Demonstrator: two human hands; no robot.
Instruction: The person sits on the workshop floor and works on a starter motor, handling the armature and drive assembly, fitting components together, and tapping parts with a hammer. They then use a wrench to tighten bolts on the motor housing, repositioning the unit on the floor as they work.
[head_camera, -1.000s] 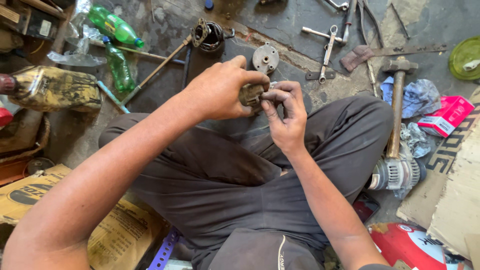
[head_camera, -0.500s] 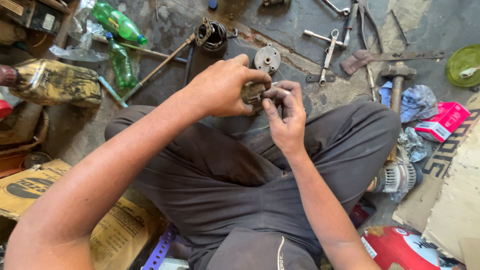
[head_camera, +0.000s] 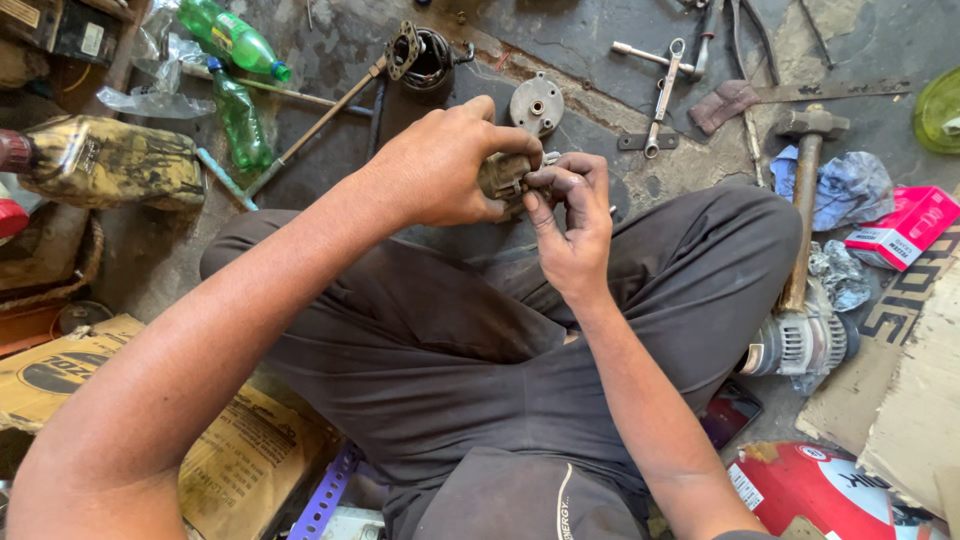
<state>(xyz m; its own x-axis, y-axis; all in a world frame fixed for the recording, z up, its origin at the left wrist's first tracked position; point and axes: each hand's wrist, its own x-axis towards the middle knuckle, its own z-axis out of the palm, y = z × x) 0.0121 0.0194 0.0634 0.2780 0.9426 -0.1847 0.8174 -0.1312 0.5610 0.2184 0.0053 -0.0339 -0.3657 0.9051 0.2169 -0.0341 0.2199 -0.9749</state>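
Observation:
I sit cross-legged on a dirty workshop floor. My left hand (head_camera: 445, 165) grips a small grimy metal part (head_camera: 503, 177) above my knees. My right hand (head_camera: 570, 225) meets it from the right, its fingertips pinched on the same part; whatever lies between the fingertips is hidden. Just beyond the hands a round metal cover (head_camera: 537, 104) lies on the floor.
A hammer (head_camera: 805, 190) lies at the right beside a blue rag (head_camera: 848, 188), a pink box (head_camera: 905, 228) and an alternator (head_camera: 800, 342). Wrenches (head_camera: 662, 85) and a hacksaw blade lie ahead. Green bottles (head_camera: 238, 118), a dirty jug (head_camera: 110, 162) and cardboard (head_camera: 120, 400) sit left.
Both hands stay together on the small part; the fingers of the right hand shift slightly on it. The view has drifted a little.

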